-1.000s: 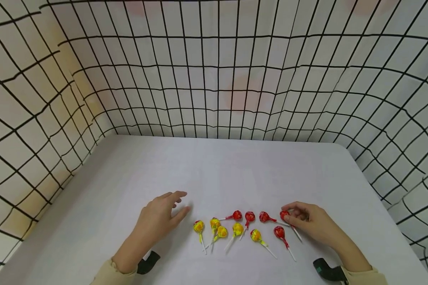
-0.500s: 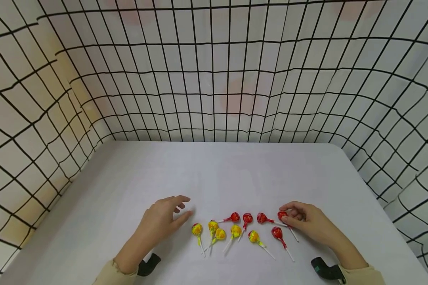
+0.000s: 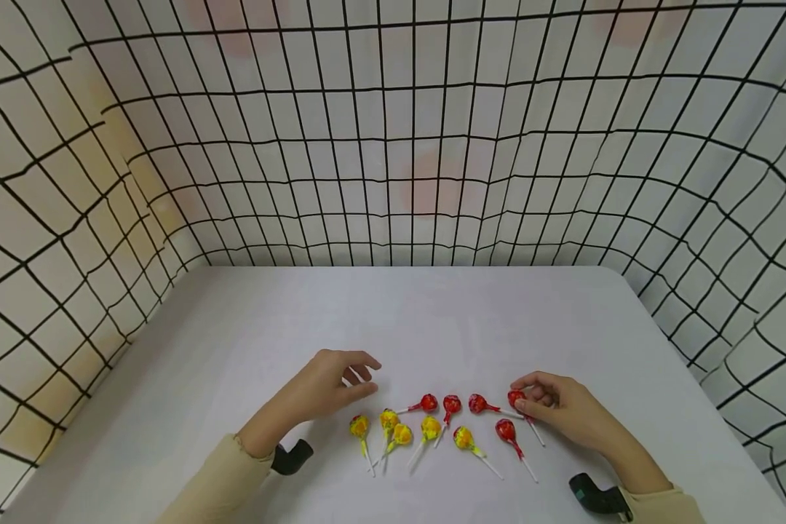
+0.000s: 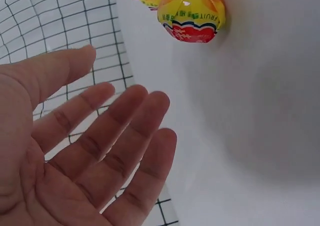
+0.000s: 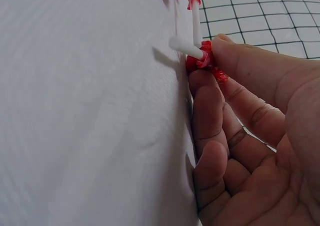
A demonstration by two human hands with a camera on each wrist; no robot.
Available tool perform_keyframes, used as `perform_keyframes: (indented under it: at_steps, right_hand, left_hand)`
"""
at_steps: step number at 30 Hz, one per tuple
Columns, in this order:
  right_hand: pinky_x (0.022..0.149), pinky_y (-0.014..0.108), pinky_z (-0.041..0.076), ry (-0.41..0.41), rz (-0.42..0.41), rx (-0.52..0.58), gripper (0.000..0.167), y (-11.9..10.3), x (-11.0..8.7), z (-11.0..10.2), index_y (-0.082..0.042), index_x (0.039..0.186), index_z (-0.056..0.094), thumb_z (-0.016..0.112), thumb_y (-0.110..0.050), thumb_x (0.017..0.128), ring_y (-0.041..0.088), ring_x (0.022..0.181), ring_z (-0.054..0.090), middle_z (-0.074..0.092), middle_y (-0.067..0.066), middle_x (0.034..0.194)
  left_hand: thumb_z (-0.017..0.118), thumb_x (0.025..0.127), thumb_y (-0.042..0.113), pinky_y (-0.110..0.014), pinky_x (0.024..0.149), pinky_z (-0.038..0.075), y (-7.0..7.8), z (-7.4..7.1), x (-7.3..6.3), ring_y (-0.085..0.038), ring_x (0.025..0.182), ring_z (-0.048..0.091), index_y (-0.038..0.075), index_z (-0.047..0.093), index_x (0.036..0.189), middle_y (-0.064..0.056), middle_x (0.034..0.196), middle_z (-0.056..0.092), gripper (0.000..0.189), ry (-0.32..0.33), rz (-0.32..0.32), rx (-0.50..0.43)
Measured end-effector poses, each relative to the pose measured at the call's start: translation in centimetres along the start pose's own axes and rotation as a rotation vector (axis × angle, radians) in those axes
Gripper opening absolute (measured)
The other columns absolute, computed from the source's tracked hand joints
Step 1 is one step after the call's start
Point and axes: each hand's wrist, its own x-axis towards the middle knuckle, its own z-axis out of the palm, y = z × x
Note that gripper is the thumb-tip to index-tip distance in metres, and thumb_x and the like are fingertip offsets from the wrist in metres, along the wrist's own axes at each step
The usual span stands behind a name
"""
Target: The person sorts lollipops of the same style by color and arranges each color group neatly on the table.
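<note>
My right hand (image 3: pixel 563 411) pinches a red-wrapped lollipop (image 3: pixel 515 397) by its head, at the right end of the group. The right wrist view shows the thumb and fingers on that red wrapper (image 5: pixel 204 59), its white stick pointing away from the hand. My left hand (image 3: pixel 330 382) hovers over the table with fingers spread and loosely bent, holding nothing. Nearest to it lie yellow-wrapped lollipops, such as the left one (image 3: pixel 359 426) and its neighbour (image 3: pixel 388 419). In the left wrist view a yellow lollipop (image 4: pixel 192 15) lies apart from the fingertips.
More red lollipops (image 3: pixel 452 405) lie along the far side of the group, with another red one (image 3: pixel 506 430) nearer. Further yellow lollipops (image 3: pixel 430 428) sit in front. A white table (image 3: pixel 393 313) carries them all. Black-lined grid walls (image 3: pixel 399 145) rise behind and at both sides.
My left hand has moved right and slightly farther from me, coming above the left lollipops. The right hand keeps its pinch on the red lollipop. The head view has tilted slightly.
</note>
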Motion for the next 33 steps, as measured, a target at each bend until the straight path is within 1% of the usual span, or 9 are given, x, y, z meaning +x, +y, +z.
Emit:
perform_keyframes:
  at_steps: [3,6,10,14,18,23,29,33]
  right_hand:
    - [0.068,0.021,0.046,-0.001,-0.006,0.000,0.029,0.1,0.0,-0.1,-0.008,0.123,0.073,0.078,-0.025,0.100,0.003,0.076,0.054,0.067,-0.003,0.090]
    - [0.068,0.021,0.046,-0.002,0.002,0.004,0.029,0.1,0.1,-0.3,-0.008,0.123,0.073,0.078,-0.026,0.100,0.003,0.076,0.054,0.066,-0.002,0.090]
    - [0.068,0.021,0.047,-0.008,0.029,0.025,0.029,0.0,0.1,-0.4,-0.008,0.122,0.073,0.078,-0.026,0.099,0.004,0.076,0.055,0.066,-0.001,0.090]
    - [0.068,0.022,0.047,-0.018,0.046,0.045,0.030,0.0,0.0,-0.3,-0.008,0.122,0.073,0.079,-0.026,0.099,0.005,0.076,0.056,0.065,0.001,0.090]
    - [0.067,0.022,0.048,-0.026,0.043,0.065,0.030,0.1,0.0,-0.2,-0.007,0.122,0.072,0.078,-0.025,0.099,0.006,0.075,0.057,0.067,0.001,0.089]
    - [0.067,0.021,0.049,-0.023,0.032,0.081,0.028,0.1,0.0,-0.1,-0.006,0.121,0.072,0.078,-0.023,0.099,0.005,0.074,0.057,0.066,0.001,0.088]
    - [0.067,0.022,0.049,-0.016,0.021,0.089,0.028,0.0,0.0,-0.1,-0.006,0.120,0.072,0.078,-0.024,0.099,0.005,0.074,0.057,0.067,0.001,0.088]
    - [0.067,0.022,0.049,-0.019,0.009,0.095,0.027,0.2,0.1,-0.1,-0.006,0.120,0.072,0.078,-0.024,0.100,0.004,0.073,0.057,0.067,0.001,0.087]
  left_hand:
    - [0.079,0.099,0.021,-0.024,0.083,0.061,-0.3,0.2,1.3,-0.014,0.093,0.073,0.009,0.075,0.126,-0.002,0.106,0.078,0.029,-0.072,0.053,-0.051]
    - [0.079,0.099,0.020,-0.023,0.084,0.060,-0.5,0.5,2.6,-0.014,0.092,0.073,0.008,0.075,0.127,-0.002,0.105,0.078,0.030,-0.130,0.089,-0.089]
    - [0.079,0.099,0.019,-0.021,0.083,0.058,-0.3,1.2,4.0,-0.013,0.092,0.071,0.010,0.076,0.126,-0.001,0.104,0.078,0.029,-0.189,0.105,-0.133]
    - [0.078,0.099,0.018,-0.021,0.082,0.057,0.0,2.0,4.9,-0.012,0.089,0.071,0.011,0.077,0.123,0.000,0.100,0.077,0.025,-0.233,0.105,-0.180]
    - [0.078,0.099,0.017,-0.021,0.080,0.056,0.3,2.7,5.5,-0.010,0.085,0.069,0.014,0.078,0.121,0.003,0.096,0.076,0.022,-0.266,0.095,-0.204]
    - [0.078,0.099,0.016,-0.021,0.077,0.054,0.7,3.5,5.9,-0.009,0.082,0.066,0.016,0.079,0.119,0.005,0.093,0.075,0.020,-0.296,0.086,-0.209]
    - [0.078,0.099,0.016,-0.019,0.071,0.051,0.7,4.0,6.2,-0.006,0.075,0.060,0.017,0.080,0.117,0.006,0.088,0.074,0.018,-0.314,0.110,-0.216]
    - [0.079,0.098,0.015,-0.018,0.069,0.050,0.7,4.3,6.3,-0.004,0.072,0.059,0.018,0.081,0.116,0.008,0.085,0.073,0.018,-0.319,0.108,-0.223]
